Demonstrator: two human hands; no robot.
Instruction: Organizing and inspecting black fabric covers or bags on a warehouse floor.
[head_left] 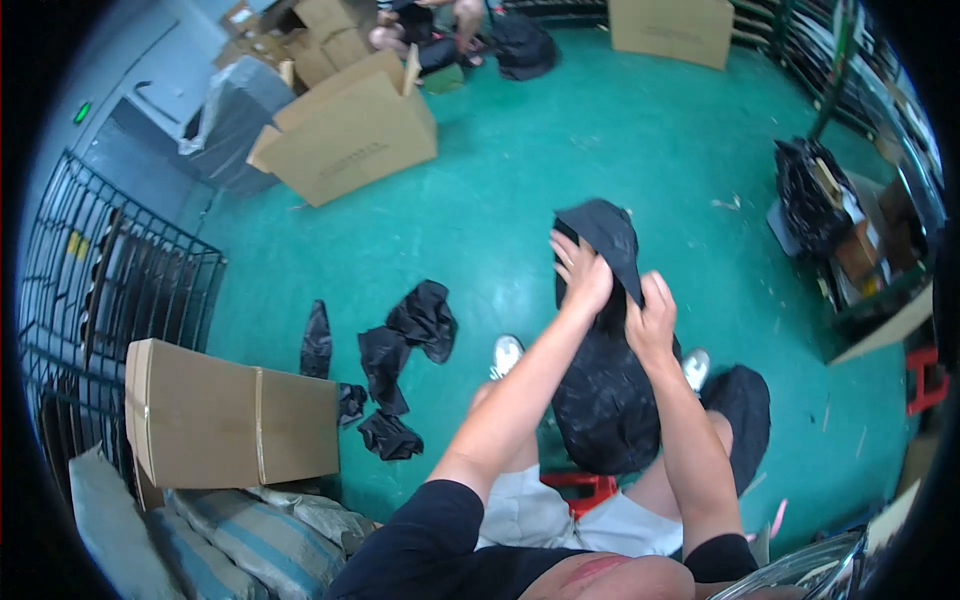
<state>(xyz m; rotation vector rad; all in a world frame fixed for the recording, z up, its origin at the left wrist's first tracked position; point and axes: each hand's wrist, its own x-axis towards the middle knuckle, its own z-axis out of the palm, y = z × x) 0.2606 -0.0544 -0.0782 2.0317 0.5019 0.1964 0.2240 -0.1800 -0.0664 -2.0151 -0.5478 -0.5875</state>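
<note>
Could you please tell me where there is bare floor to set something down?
A wide bare patch of green floor lies between the open carton and the black item at the left hand. Another, with small scraps, lies between the right hand and the black bag at far right. It is crowded beside the taped carton, where crumpled black pieces lie.

Sm. green sign [82, 112] is glowing on wall [125, 72]; dk. print [362, 159] is showing on open cardbd. box [340, 135]; neither's reading clearly.
</note>
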